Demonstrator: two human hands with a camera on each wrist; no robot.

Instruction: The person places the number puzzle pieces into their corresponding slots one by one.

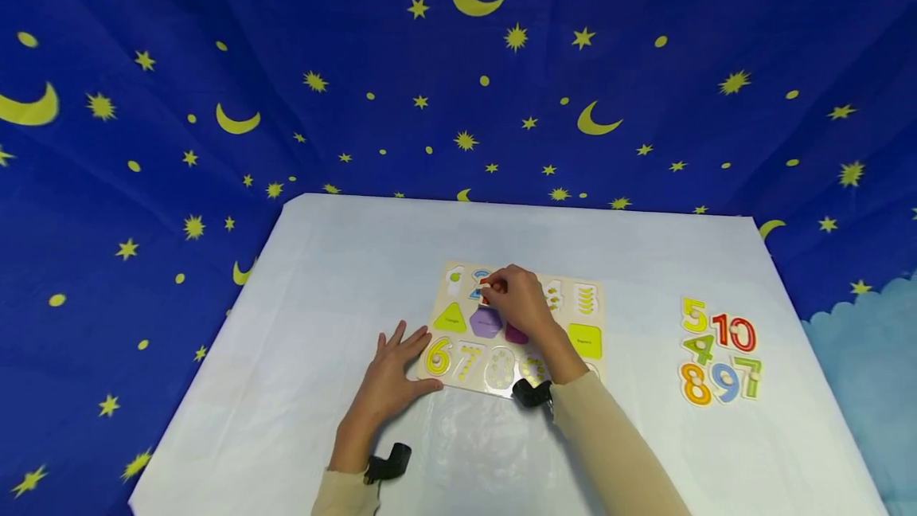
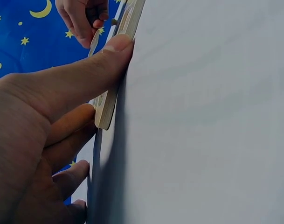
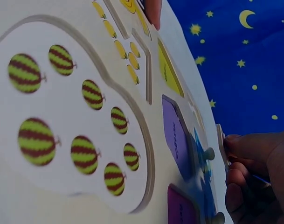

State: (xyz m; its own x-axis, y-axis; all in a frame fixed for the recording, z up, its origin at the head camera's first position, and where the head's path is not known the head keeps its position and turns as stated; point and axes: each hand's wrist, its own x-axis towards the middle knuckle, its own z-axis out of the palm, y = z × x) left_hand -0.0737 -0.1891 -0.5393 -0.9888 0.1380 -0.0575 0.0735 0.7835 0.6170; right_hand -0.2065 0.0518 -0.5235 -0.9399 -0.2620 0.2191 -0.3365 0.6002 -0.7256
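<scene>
Right hand point(image 1: 517, 301) sits over the top row of the board point(image 1: 595, 297), fingers curled, pinching a red piece point(image 1: 489, 290) at about 12 o'clock from the purple hexagon point(image 1: 485, 322). Left hand point(image 1: 396, 369) lies flat on the table point(image 1: 344, 261), fingers straight and spread, tips pressing the board's edge at 9 o'clock, beside the 6 point(image 1: 438, 357). Loose numbers point(image 1: 719, 360) lie well apart at 3 o'clock.
</scene>
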